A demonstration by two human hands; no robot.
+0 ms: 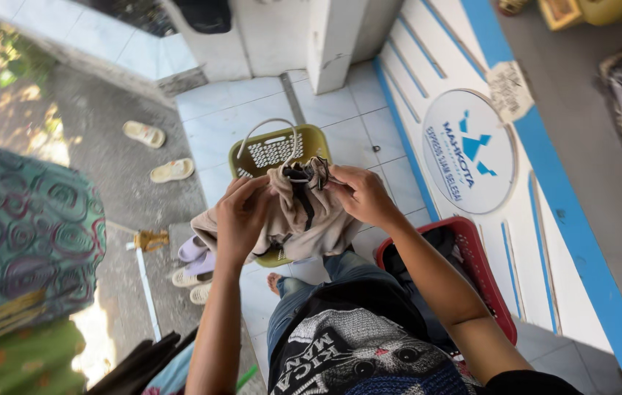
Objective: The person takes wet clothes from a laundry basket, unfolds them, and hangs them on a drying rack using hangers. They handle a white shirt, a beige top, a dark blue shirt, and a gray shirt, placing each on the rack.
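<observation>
Garment of beige cloth [303,216] hangs between 2 hands, above the yellow-green laundry basket [311,143] on the white tiled floor [340,117]. The left hand [241,212] is closed on the cloth at its left upper part, fingers curled into the fabric. The right hand [360,194] pinches the top edge, where a dark strap or hanger part [307,174] shows; I cannot tell which. The long axis of the garment runs downward from the fingers toward the knees. Both hands touch it, equally near. A red basket [472,263] stands at the right, near the leg.
</observation>
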